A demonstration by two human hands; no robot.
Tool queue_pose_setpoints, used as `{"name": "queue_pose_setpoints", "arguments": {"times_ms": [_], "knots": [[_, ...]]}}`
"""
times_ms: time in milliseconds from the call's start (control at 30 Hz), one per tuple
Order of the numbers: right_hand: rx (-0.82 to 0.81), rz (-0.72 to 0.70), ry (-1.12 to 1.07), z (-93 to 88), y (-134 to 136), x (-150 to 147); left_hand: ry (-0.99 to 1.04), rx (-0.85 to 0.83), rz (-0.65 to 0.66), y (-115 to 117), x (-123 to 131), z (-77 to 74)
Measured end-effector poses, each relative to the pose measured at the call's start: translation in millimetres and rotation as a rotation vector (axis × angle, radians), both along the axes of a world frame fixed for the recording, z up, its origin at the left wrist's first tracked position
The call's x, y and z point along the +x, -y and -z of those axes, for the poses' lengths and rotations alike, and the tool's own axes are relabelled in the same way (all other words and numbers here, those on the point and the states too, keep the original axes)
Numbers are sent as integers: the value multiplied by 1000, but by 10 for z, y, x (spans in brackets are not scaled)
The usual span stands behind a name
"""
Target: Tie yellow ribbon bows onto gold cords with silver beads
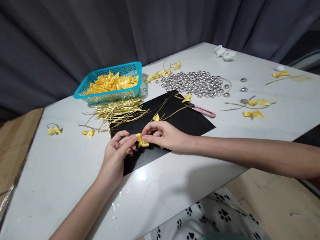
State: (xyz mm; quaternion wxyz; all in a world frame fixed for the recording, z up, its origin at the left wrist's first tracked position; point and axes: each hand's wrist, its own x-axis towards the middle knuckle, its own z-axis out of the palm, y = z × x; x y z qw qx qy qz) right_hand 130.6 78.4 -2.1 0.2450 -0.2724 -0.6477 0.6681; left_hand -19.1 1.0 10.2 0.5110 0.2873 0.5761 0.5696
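Observation:
A small yellow ribbon bow [142, 140] is pinched between my two hands, above the near part of a black mat [174, 128]. My left hand [120, 149] grips its left side with thumb and fingertips. On its right side, the thumb and index finger of my right hand [163, 135] are closed. Just beyond my right hand, another yellow bow [156, 117] lies on the mat near gold wire strands. A pile of gold twist ties [119, 111] rests behind my left hand. Pink-handled pliers [203, 111] lie across the mat's right edge.
At the back left, a turquoise basket [77, 90] holds many yellow bows. Many silver heart-shaped beads [193, 83] spread across the table's [164, 178] back middle. Loose bows [253, 114] and wires lie at right. A bow with a wire loop [54, 129] sits at far left. Crumpled white tissue [223, 53] is near the back edge.

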Motion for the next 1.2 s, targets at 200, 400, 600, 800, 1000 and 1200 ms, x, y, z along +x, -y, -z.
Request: {"name": "queue_pose_setpoints", "arguments": {"times_ms": [200,400,600,800,1000,1200], "knots": [[-12,-94,-47,53,-18,7,142,-38,79,-3,-48,-10],[20,-134,-64,116,-8,3,248,-69,60,12,-27,-26],[28,-75,35,87,-11,7,155,-44,-25,7,-15,-28],[106,-98,138,-20,-44,40,-267,9,77,-13,-74,3],[-42,-108,162,-52,-118,46,-294,-23,61,-44,-109,2],[-76,-21,132,-88,-157,47,-235,-21,20,-45,-125,18]]}}
